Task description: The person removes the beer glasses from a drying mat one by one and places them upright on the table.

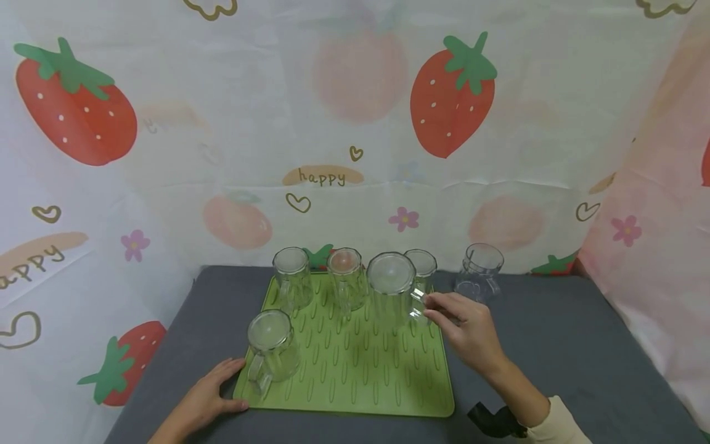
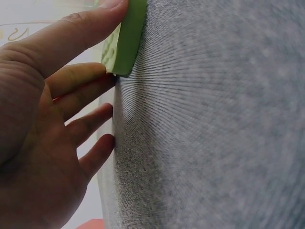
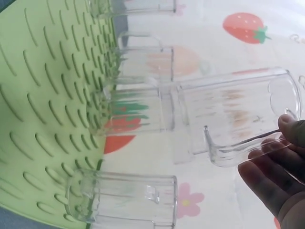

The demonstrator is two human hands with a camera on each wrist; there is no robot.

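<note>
In the head view my right hand (image 1: 466, 327) pinches the handle of a clear glass mug (image 1: 391, 280), its flat base facing up. This mug hangs above the green ribbed mat (image 1: 366, 394); the right wrist view shows the held mug (image 3: 233, 114) clear of the mat, with thumb and fingers on its handle. My left hand (image 1: 208, 388) touches the mat's front left corner, its fingers mostly straight. In the left wrist view the thumb lies against the green mat edge (image 2: 131, 43). Near that hand, a mug (image 1: 274, 345) stands base up on the mat.
Along the mat's back edge stand more mugs: one at left (image 1: 291, 277), one mid-row (image 1: 346, 280) and one (image 1: 426, 265) partly behind the held mug. On the grey cloth (image 1: 554, 345), another glass mug (image 1: 481, 265) stands right of the mat. A strawberry-printed curtain (image 1: 355, 123) hangs behind.
</note>
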